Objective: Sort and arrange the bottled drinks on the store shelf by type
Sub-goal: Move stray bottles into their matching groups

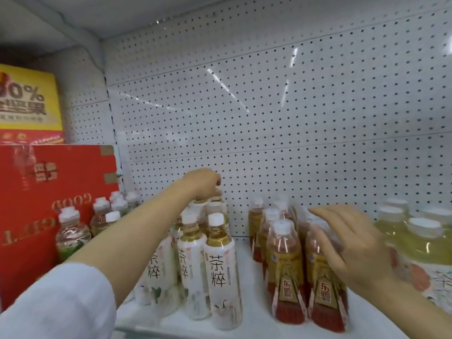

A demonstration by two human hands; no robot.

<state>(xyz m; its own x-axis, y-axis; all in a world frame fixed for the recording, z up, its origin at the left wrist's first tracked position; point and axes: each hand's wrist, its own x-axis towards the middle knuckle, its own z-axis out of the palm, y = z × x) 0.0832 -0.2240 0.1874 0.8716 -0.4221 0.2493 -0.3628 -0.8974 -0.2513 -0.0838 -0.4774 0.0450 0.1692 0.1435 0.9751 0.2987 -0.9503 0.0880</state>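
Two hands | left hand (204, 183) fingers pinch rear bottle (216, 204), cap hidden | right hand (352, 243) fingers apart, blurred

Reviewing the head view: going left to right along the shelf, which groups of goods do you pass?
Red carton → clear bottles with green labels → white-labelled tea bottles, the left hand gripping one at the back → red-and-gold labelled bottles, the right hand open over them → pale yellow-green drink bottles.
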